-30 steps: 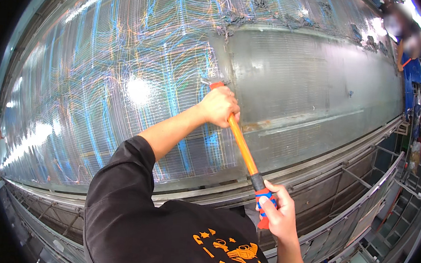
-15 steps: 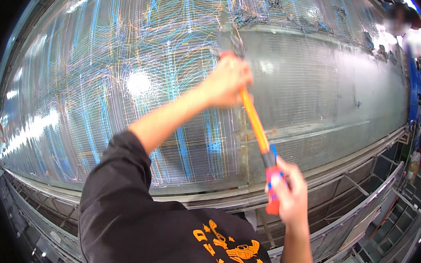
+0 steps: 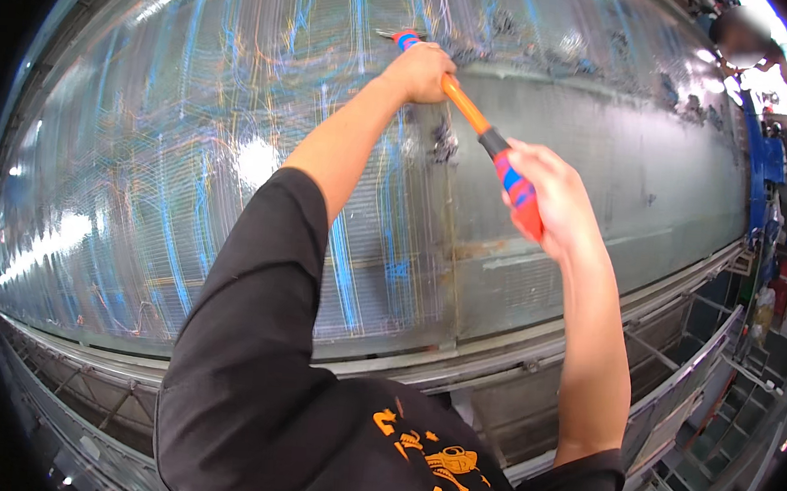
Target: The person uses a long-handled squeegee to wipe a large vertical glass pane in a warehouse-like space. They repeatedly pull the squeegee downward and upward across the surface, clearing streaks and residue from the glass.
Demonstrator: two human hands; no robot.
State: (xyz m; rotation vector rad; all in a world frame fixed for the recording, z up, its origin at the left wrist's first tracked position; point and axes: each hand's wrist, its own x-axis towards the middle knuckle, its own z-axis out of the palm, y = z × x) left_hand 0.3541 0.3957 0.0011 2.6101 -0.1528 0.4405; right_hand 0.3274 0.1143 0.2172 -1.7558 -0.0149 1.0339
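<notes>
A long-handled scraper (image 3: pixel 467 106) with an orange shaft and a red and blue grip slants across the middle. My left hand (image 3: pixel 419 72) wraps the shaft close to the head, pressing down from above. Lower and to the right, my right hand (image 3: pixel 548 191) grips the handle's red and blue end. The blade sits against a wide, shiny panel (image 3: pixel 589 186), at the far side of the left part, which carries blue, orange and white streaks. Dark scraped residue (image 3: pixel 445 143) lies in a clump nearer to me, beside the panel's seam.
More dark residue (image 3: pixel 581 65) is strewn along the far right of the panel. A metal rail (image 3: pixel 487 345) borders its near edge, with metal frames (image 3: pixel 689 385) beyond at lower right. Another person (image 3: pixel 745 42) stands at the far right corner, near blue material (image 3: pixel 769 158).
Both hands have pushed the scraper away from me, its blade now farther across the panel. A dark clump that was by the blade now lies behind it. My right arm has stretched forward.
</notes>
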